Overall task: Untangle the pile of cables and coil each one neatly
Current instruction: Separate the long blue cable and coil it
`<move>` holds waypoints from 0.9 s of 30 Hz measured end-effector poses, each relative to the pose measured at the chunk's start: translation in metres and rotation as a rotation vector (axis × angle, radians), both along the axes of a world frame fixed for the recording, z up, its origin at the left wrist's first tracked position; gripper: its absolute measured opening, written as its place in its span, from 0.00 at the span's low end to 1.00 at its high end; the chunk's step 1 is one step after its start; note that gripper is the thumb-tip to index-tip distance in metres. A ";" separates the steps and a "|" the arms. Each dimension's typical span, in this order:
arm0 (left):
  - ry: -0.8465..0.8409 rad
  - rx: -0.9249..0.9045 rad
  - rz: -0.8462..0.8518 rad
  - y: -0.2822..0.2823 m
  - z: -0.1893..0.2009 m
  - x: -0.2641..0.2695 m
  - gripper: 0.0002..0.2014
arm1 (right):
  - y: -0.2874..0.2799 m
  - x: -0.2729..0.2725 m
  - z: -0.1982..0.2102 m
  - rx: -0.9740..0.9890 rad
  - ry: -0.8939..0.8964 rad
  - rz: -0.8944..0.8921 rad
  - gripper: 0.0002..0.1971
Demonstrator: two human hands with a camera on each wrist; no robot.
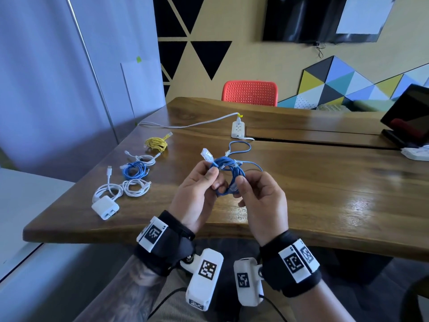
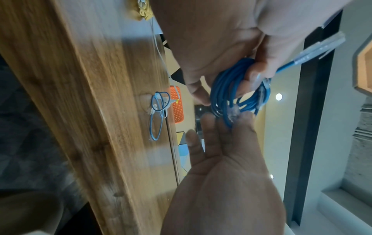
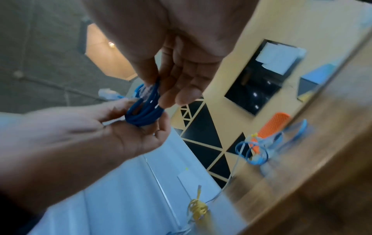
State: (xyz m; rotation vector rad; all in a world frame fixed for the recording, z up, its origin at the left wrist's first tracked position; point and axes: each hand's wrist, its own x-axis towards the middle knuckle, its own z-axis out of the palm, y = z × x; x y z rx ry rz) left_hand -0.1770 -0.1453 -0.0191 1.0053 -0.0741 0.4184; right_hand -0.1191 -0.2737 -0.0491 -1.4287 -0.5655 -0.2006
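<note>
Both wrists, each strapped with a black band carrying white marker blocks, sit lowest in the head view, just short of the near edge of the wooden table (image 1: 325, 194). From them the left hand (image 1: 197, 196) and the right hand (image 1: 260, 201) rise palm-inward and meet above the tabletop, holding a blue cable coil (image 1: 226, 175) between them, clear of the wood. Left thumb and fingers are curled and pinch the coil's left side, with a clear plug (image 1: 207, 154) sticking up above the thumb. Right thumb and fingertips pinch the coil's right side near a second clear connector; the right wrist view confirms fingers closed on the bundled strands (image 3: 145, 111), though blurred. A loose blue cable (image 1: 240, 146) lies on the table just beyond the hands, unheld, near a white power strip (image 1: 238, 129). Along the table's left part lie separate bundles, well apart from the hands: a yellow cable (image 1: 156, 143), a white cable (image 1: 145, 159), a second blue coil (image 1: 134, 170), another white coil (image 1: 136, 187) and a white charger (image 1: 105, 208) with its cord looped beside it. An orange chair (image 1: 249, 92) stands at the far side.
</note>
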 end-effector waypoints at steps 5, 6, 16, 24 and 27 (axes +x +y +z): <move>0.014 -0.055 0.070 -0.005 0.000 0.002 0.08 | -0.003 0.002 0.007 -0.067 -0.081 0.055 0.04; 0.018 -0.088 0.077 -0.004 0.001 0.002 0.10 | -0.005 0.002 0.008 -0.007 -0.016 0.156 0.01; -0.007 -0.323 0.049 0.013 0.012 0.000 0.10 | -0.011 0.003 -0.008 0.120 0.120 0.325 0.06; 0.116 -0.203 0.004 0.013 0.007 -0.001 0.10 | -0.020 0.002 -0.008 -0.098 0.040 0.277 0.12; 0.160 -0.071 -0.044 0.008 0.004 -0.001 0.07 | -0.021 0.010 0.017 -0.002 -0.003 0.185 0.12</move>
